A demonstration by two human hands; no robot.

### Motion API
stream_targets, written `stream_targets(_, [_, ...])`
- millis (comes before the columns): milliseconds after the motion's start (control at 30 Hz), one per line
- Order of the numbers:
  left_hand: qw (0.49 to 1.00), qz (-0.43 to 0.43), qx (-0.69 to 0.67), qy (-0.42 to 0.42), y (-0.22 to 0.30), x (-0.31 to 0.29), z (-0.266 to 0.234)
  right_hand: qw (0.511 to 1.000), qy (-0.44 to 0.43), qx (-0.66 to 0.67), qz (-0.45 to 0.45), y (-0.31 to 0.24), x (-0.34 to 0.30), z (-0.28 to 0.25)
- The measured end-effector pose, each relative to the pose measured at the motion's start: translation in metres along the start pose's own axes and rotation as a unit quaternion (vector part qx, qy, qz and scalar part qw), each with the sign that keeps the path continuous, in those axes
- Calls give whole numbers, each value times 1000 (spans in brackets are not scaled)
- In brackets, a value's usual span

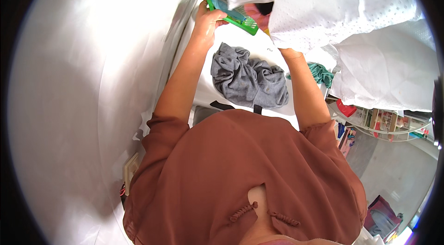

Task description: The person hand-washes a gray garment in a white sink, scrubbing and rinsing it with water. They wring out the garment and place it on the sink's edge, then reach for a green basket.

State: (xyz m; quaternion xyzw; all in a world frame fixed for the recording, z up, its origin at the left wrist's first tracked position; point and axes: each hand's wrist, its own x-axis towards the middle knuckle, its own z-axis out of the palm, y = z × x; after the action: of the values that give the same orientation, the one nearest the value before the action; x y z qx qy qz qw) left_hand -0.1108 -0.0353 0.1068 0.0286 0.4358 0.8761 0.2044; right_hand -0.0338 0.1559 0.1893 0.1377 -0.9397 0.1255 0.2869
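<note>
My left hand point(209, 19) is closed on the near edge of a green plastic basket point(249, 26) with slotted sides, at the far end of a white surface point(203, 85). Some bluish, see-through material lies in or against the basket. My right hand point(290, 53) reaches under a hanging white dotted cloth point(342, 18), which hides its fingers. Between my forearms a crumpled grey cloth point(249, 77) lies on the white surface. Beyond it shows something pink and black point(259, 14), partly covered by the hanging cloth.
A bunched green cloth point(320, 73) lies just right of my right forearm. More white cloth point(384, 69) hangs at the right, above a round wire rack point(391, 131) holding small items. A pale wall point(88, 83) runs close along the left. A dark red bag point(383, 217) sits lower right.
</note>
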Motion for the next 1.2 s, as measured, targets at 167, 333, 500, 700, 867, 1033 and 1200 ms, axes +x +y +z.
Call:
stream_targets(167, [1000, 7, 18, 14, 1, -3, 3, 996, 53, -66, 21, 24, -20, -15])
stream_targets(333, [1000, 18, 11, 6, 4, -3, 0, 991, 73, -104, 30, 41, -29, -21])
stream_targets(500, [1000, 18, 18, 5, 5, -6, 4, 992, 53, -110, -31, 23, -21, -12])
stream_targets(700, [996, 58, 55, 42, 0, -10, 15, 986, -24, -47, -155, -10, 32, 27])
stream_targets(867, [992, 80, 83, 53, -2, -14, 35, 995, -48, 87, 22, -51, 50, 25])
stream_targets(1033, [988, 101, 84, 79, -7, -13, 33, 975, -16, 168, 146, -41, 55, 47])
stream_targets(1200, [989, 103, 44, 92, 1, -16, 45, 956, -44, 204, 205, -49, 62, 58])
